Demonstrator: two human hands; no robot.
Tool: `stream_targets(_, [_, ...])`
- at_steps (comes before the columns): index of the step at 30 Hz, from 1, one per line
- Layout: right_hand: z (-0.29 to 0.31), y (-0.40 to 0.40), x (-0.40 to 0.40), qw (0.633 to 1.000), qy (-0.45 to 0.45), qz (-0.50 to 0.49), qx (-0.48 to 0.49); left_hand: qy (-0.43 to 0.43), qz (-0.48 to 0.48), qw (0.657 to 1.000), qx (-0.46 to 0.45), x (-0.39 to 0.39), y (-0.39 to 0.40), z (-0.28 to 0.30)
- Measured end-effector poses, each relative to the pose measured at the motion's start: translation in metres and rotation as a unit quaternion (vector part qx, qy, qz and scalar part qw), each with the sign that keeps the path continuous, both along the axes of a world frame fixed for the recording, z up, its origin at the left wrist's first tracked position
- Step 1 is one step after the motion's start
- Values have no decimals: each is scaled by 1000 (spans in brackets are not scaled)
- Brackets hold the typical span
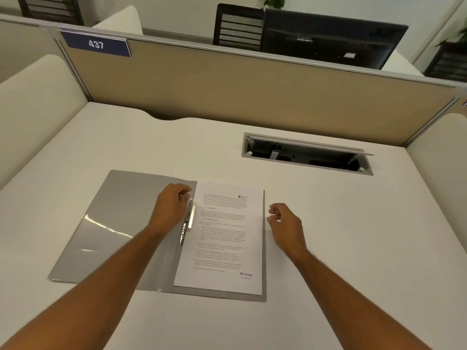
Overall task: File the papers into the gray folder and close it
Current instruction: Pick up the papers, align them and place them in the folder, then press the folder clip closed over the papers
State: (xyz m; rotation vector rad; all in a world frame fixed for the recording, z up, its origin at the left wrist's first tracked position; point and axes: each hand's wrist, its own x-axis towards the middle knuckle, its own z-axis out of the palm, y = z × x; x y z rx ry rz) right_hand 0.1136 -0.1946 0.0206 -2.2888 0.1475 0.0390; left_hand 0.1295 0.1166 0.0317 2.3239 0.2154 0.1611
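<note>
— Papers (225, 238) squared on the right half of the gray folder (108, 223), lying open on the desk (328, 223). Head view only, so nothing else to check.

— Left hand (169, 205)?

— Curled over the metal clip (189, 218) at the spine, fingertips at its upper end, lever apparently raised. Whether pinched tight or merely resting on it, cannot tell.

— Right hand (284, 221)?

— Loosely curled, half closed, holding nothing; hovering just beside the folder's outer edge, clear of the sheets.

— Handling?

— Likely light, thin, limp sheets, prone to sliding and fanning on the glossy plastic. Best steadied with a flat palm just right of the clip grip, not pinched at a corner. Clip probably stiff and springy, apt to snap down; press at the lever end farthest from the fingers. Cover left of the grip looks floppy and slick: lift at its far outer edge and fold across toward the right hand.
</note>
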Motion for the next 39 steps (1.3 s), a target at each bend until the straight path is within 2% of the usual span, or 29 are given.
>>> stream_targets(5, [2,3,58,998,60,-10,-13,116,-38,992,42,57,-1,-1])
stream_targets(11, [-5,6,102,995,95,12,-38,185,-123,971,85,91,0,-6])
stream_targets(16, [-13,13,116,991,85,58,-86,174,-152,963,138,102,0,-16])
stream_targets(20, [-19,14,116,992,69,61,-88,160,-149,963,159,102,-3,-23])
stream_targets(39, [-29,14,110,995,32,36,-83,102,-120,971,181,97,-12,-35])
